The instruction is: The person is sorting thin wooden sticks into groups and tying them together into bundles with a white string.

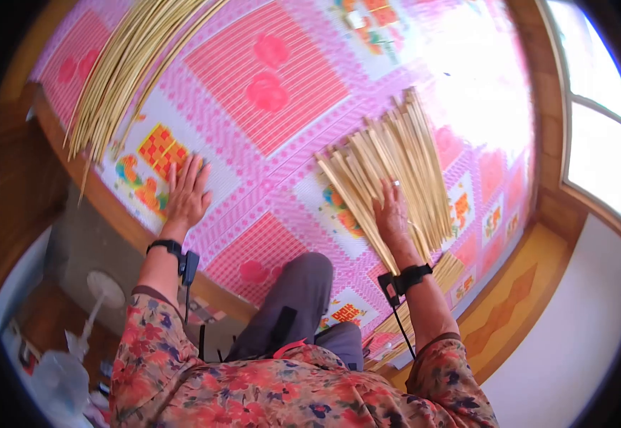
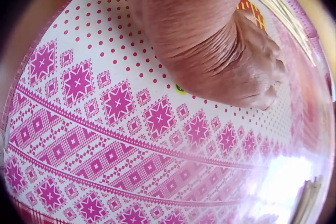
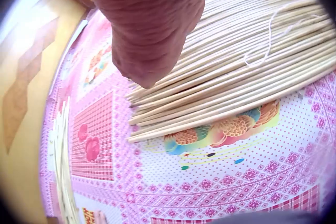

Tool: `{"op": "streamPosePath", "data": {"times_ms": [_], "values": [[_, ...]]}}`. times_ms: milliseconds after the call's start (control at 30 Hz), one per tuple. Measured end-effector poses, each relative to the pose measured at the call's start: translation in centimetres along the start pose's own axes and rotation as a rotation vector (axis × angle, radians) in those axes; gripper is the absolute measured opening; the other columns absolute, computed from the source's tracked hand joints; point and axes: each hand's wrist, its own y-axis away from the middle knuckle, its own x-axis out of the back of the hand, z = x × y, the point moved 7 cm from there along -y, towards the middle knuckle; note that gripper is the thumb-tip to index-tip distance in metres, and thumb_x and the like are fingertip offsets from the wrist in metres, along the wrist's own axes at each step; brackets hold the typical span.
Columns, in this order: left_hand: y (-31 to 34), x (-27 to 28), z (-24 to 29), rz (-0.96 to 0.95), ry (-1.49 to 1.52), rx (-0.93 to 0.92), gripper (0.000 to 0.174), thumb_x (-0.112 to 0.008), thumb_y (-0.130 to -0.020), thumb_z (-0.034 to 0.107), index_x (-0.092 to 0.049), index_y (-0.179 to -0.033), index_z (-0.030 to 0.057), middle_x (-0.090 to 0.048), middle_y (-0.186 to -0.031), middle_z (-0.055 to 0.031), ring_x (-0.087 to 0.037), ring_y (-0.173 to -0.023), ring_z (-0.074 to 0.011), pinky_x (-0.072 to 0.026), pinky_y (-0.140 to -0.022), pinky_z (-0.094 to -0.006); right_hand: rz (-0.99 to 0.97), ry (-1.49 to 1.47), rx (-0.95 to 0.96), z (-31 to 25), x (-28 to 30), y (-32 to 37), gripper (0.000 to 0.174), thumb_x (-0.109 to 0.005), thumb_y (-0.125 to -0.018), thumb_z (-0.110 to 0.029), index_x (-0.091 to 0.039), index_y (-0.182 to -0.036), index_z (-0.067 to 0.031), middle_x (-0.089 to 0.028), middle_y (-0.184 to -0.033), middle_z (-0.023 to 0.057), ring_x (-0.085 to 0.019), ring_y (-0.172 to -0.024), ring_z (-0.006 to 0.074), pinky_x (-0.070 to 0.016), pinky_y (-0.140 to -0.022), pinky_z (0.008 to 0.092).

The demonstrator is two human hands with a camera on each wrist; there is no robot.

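Observation:
My left hand rests on the pink patterned cloth, fingers reaching forward and holding nothing. In the left wrist view the back of that hand lies low over the dotted print. On the right, my right hand lies over a fanned row of pale, straw-coloured stalks, near their close end. The right wrist view shows the stalks side by side, with a loose white string across them. There the right hand hides part of the stalk ends, and its fingertips are out of sight.
A long loose bundle of thin stalks lies at the far left, some ends past the wooden edge. More stalks lie by my right forearm. A bright window and wooden ledge border the right side. My knee rests on the cloth.

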Motion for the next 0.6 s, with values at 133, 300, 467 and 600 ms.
{"op": "streamPosePath", "data": {"times_ms": [133, 300, 467, 600], "values": [[-0.1, -0.1, 0.3, -0.010, -0.055, -0.007, 0.063, -0.054, -0.077, 0.023, -0.029, -0.133, 0.0104, -0.024, -0.140, -0.0157, -0.020, -0.131, -0.0313, -0.0088, -0.106, -0.0547, -0.138, 0.007, 0.033, -1.3, 3.7, 2.2, 0.039, -0.058, -0.079, -0.017, -0.049, -0.115, -0.0063, -0.047, -0.120, 0.0174, -0.047, -0.108, 0.0337, -0.0384, -0.090, 0.0409], [0.1, -0.2, 0.5, -0.060, -0.114, -0.036, 0.062, -0.050, -0.079, 0.025, -0.027, -0.133, 0.0071, -0.023, -0.140, -0.0182, -0.017, -0.132, -0.0338, -0.0060, -0.106, -0.0547, -0.037, -0.063, -0.139, 1.7, 5.5, 5.6, 0.035, -0.060, -0.076, -0.018, -0.053, -0.109, -0.0074, -0.051, -0.112, 0.0140, -0.049, -0.104, 0.0311, -0.0403, -0.087, 0.0402], [-0.4, -0.2, 1.4, -0.039, -0.176, -0.123, 0.061, -0.046, -0.081, 0.029, -0.025, -0.133, 0.0035, -0.022, -0.140, -0.0203, -0.015, -0.132, -0.0355, -0.0050, -0.105, -0.0548, 0.075, -0.008, -0.285, 4.5, 4.4, 10.0, 0.035, -0.061, -0.076, -0.020, -0.053, -0.108, -0.0087, -0.052, -0.111, 0.0132, -0.049, -0.103, 0.0307, -0.0410, -0.086, 0.0401], [-0.3, -0.8, 0.8, -0.056, -0.187, -0.140, 0.059, -0.043, -0.083, 0.028, -0.024, -0.134, 0.0045, -0.020, -0.141, -0.0192, -0.012, -0.133, -0.0340, -0.0033, -0.105, -0.0537, 0.165, -0.019, -0.500, 4.5, 3.2, 15.4, 0.036, -0.063, -0.075, -0.019, -0.053, -0.108, -0.0088, -0.052, -0.111, 0.0142, -0.050, -0.102, 0.0316, -0.0418, -0.085, 0.0409]]}}
